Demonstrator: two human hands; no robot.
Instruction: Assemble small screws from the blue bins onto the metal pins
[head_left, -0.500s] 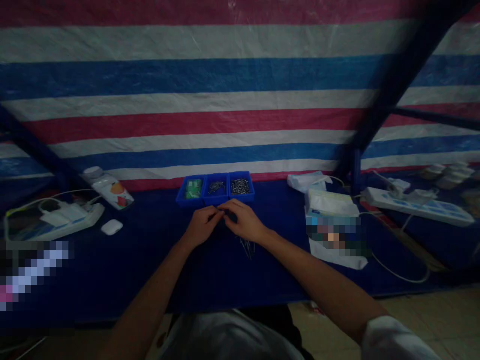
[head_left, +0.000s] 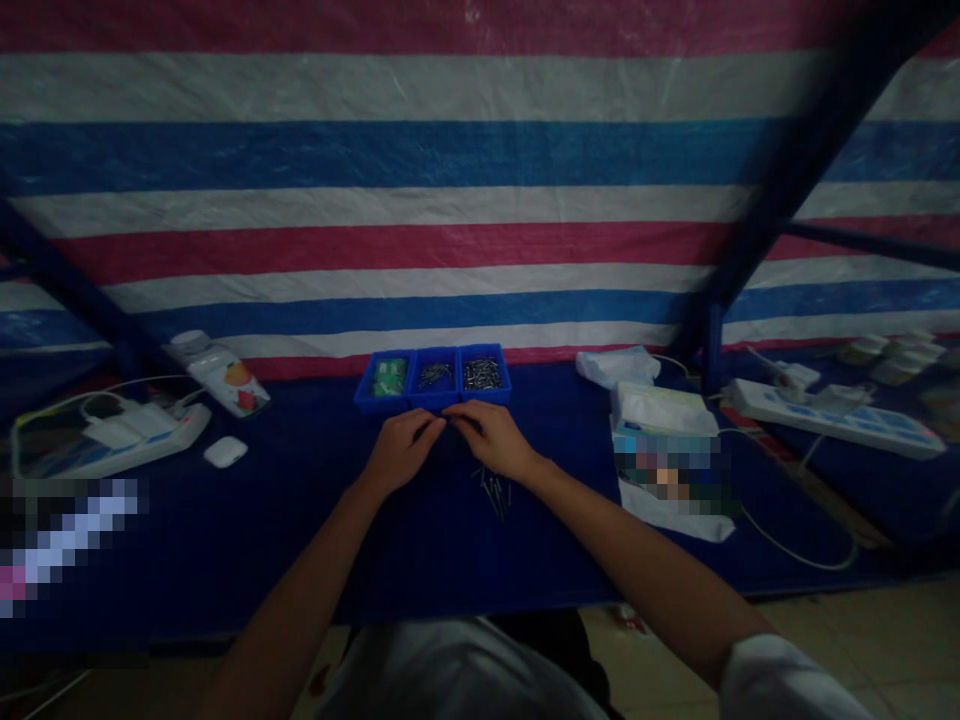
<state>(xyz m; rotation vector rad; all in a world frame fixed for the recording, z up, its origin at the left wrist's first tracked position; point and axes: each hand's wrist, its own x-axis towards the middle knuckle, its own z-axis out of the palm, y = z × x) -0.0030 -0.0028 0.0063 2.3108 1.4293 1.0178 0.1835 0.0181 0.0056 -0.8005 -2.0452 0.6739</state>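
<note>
Blue bins (head_left: 381, 405), three; hands (head_left: 496, 438), two.

1. Far edge of the desk (head_left: 292, 545): three blue trays (head_left: 485, 396) stand in a row; the striped sheet (head_left: 480, 90) closes off passage behind.
2. Front approach to trays: obstructed by left hand (head_left: 405, 445) and right hand (head_left: 495, 437), fingertips close together.
3. Between forearms, toward near edge: open surface, except thin metal pieces (head_left: 495, 495) beside the right wrist.
4. Left lane: passable between left hand and white case (head_left: 226, 452); bottle (head_left: 229, 378) and power strip (head_left: 150, 448) obstruct farther left.
5. Right lane: passable between trays and tissue pack (head_left: 664, 408).
</note>
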